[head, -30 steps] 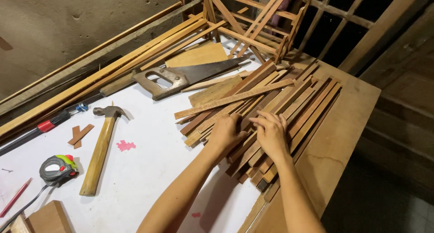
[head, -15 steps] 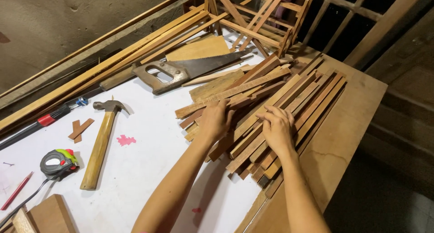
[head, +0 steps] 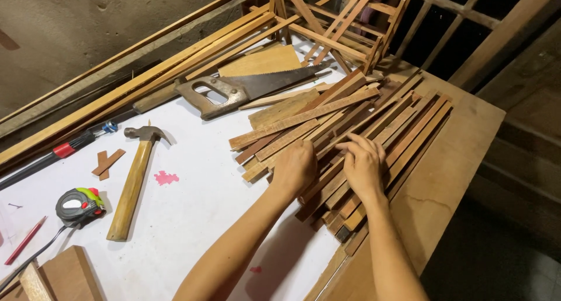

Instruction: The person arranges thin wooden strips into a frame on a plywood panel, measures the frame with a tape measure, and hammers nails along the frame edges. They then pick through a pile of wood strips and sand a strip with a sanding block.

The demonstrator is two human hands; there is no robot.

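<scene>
A loose pile of thin wooden slats (head: 350, 120) lies fanned across the right half of the white-topped workbench (head: 193, 219). My left hand (head: 295, 168) rests curled on the near left part of the pile, fingers closed around a few slat ends. My right hand (head: 363, 163) lies on top of the pile just to the right, fingers spread and bent over the slats. Both forearms reach in from the bottom edge.
A hand saw (head: 245, 89) lies behind the pile. A claw hammer (head: 135, 178) and a tape measure (head: 79, 204) lie to the left, with a red pencil (head: 24, 240) and small wood scraps (head: 105, 162). Long wooden battens (head: 134, 85) run along the back. A wooden frame (head: 345, 26) stands at the far end.
Both hands have shifted over the slat pile, the left one moving up and left onto the slat ends, the right one sliding right. Some slats have been pushed closer together.
</scene>
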